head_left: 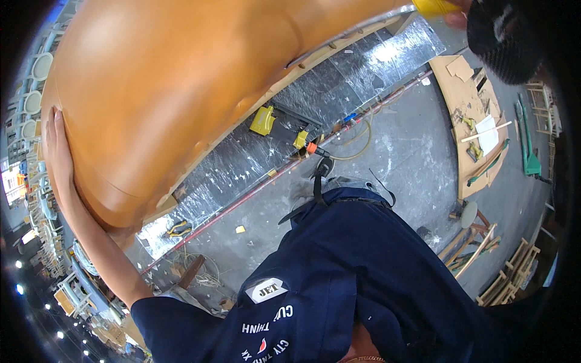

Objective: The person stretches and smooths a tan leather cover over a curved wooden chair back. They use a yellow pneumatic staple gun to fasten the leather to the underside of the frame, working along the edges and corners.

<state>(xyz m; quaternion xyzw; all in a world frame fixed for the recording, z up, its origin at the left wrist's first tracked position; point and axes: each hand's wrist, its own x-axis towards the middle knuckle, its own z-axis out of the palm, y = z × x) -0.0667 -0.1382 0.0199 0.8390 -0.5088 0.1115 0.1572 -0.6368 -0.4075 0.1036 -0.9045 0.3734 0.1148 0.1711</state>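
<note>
A large piece covered in orange-brown leather (pixel 151 91) fills the upper left, its wooden frame edge (pixel 242 121) showing along the underside. Against its left side my left hand (pixel 59 145) lies flat, fingers stretched out. At the upper right edge my right hand (pixel 457 19), beside a black knitted covering (pixel 505 45), has its fingers around a yellow object (pixel 433 6); its kind is cut off by the picture's edge. Below the leather piece, a yellow and black staple gun (pixel 275 128) lies on the foil-like silvery tabletop (pixel 321 85), an orange hose fitting (pixel 311 147) at its end.
Yellow-handled pliers (pixel 178 228) rest near the table's left end. A yellowish hose (pixel 366 142) loops over the front edge. At the right, a cardboard-topped surface (pixel 451 103) carries tools and scraps. Wooden frames (pixel 511 272) stand at lower right; chair frames (pixel 45 206) line the left.
</note>
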